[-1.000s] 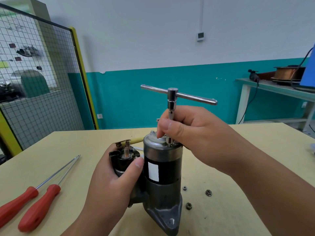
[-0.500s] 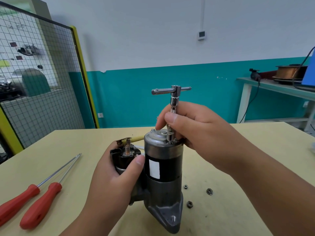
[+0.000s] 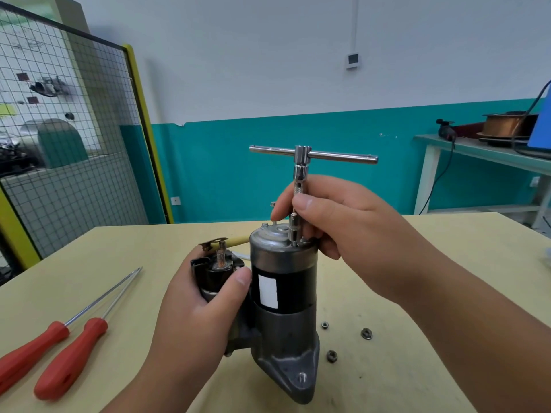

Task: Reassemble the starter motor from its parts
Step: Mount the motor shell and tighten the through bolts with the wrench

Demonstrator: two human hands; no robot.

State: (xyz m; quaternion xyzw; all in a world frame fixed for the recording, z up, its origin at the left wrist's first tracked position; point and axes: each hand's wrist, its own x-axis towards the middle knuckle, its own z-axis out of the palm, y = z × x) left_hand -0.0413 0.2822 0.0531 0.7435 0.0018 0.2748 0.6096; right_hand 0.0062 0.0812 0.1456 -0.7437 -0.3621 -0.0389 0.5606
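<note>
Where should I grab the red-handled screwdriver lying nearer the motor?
Grip the nearer red-handled screwdriver by its thick handle, probably from above and the right: it lies flat on the yellow table, its steel shaft is thin, and the other red-handled screwdriver lies close on its left.

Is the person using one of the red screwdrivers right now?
No, both screwdrivers lie on the table, while the right hand holds a T-wrench and the left hand grips the motor.
</note>
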